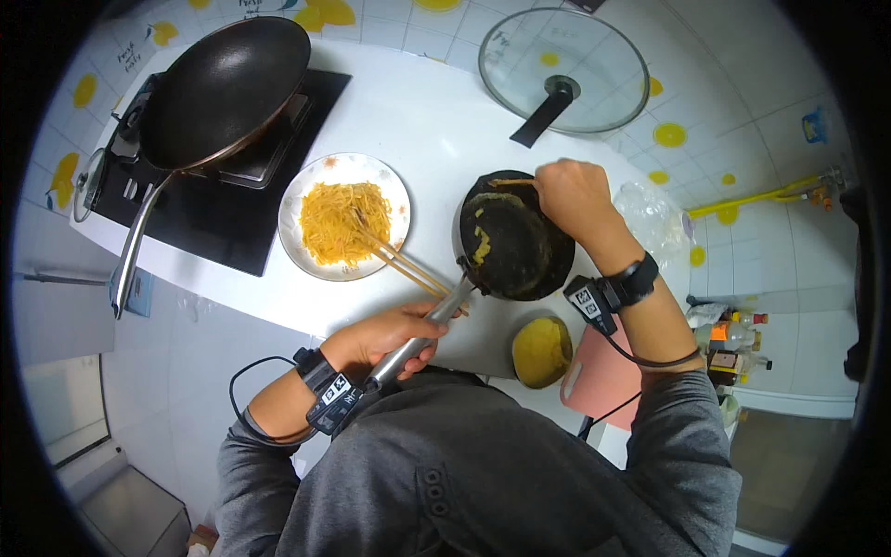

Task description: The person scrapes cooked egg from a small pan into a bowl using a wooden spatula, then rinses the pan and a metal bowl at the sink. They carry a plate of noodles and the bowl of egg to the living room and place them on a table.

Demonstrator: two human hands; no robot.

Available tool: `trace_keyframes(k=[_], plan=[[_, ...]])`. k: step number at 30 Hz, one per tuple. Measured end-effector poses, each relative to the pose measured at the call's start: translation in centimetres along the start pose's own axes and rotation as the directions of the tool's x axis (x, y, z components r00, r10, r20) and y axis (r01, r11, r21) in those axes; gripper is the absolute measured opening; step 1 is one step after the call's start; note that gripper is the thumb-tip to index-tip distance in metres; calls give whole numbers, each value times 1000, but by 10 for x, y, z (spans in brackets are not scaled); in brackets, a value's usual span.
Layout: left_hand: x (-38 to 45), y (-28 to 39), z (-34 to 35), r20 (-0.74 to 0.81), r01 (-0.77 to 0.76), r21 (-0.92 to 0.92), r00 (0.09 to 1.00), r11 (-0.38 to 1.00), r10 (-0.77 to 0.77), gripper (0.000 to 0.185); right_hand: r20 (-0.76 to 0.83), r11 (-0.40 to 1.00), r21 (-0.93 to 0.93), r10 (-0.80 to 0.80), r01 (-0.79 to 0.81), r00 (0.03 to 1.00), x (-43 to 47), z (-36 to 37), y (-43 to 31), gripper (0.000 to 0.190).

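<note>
My left hand (400, 334) is closed around the metal handle (449, 304) of a small black pan (518, 261), which is on the right of the white counter. Bits of yellow food (481, 245) cling to the pan's inner left side. At the pan's far rim, my right hand (574, 198) grips a thin wooden utensil (511, 182); most of it is hidden by the fist. Left of the pan, a patterned white plate (289, 237) holds a heap of yellow shreds (341, 223). A pair of wooden chopsticks (411, 270) leans from the heap over the plate's edge.
A large wok (223, 90) rests on the black cooktop (243, 237), its handle jutting toward me. Behind the pan stands a glass lid (515, 66). A bowl with yellow contents (541, 351) and a pink cutting board (605, 383) are at the front right, near several bottles (731, 335).
</note>
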State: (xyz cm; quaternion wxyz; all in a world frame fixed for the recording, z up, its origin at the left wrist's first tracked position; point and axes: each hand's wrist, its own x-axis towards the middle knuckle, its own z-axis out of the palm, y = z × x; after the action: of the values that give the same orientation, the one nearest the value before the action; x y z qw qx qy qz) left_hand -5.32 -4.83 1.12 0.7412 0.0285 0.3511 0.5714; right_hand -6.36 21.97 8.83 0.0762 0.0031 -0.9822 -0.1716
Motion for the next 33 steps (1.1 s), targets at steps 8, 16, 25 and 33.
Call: trace_keyframes(k=[8, 16, 25, 33], plan=[[-1, 1, -2, 17, -12, -9, 1000, 1000, 12, 37, 65, 991, 87, -106, 100, 992, 0, 18, -3, 10], [-1, 3, -5, 8, 22, -29, 1000, 999, -22, 37, 2, 987, 133, -93, 91, 996, -3, 15, 0, 10], [-1, 5, -5, 4, 14, -29, 1000, 999, -14, 39, -41, 980, 157, -116, 121, 992, -7, 28, -2, 16], [-2, 7, 1, -24, 1, -52, 1000, 999, -2, 38, 253, 1000, -13, -21, 25, 967, -2, -2, 30, 14]])
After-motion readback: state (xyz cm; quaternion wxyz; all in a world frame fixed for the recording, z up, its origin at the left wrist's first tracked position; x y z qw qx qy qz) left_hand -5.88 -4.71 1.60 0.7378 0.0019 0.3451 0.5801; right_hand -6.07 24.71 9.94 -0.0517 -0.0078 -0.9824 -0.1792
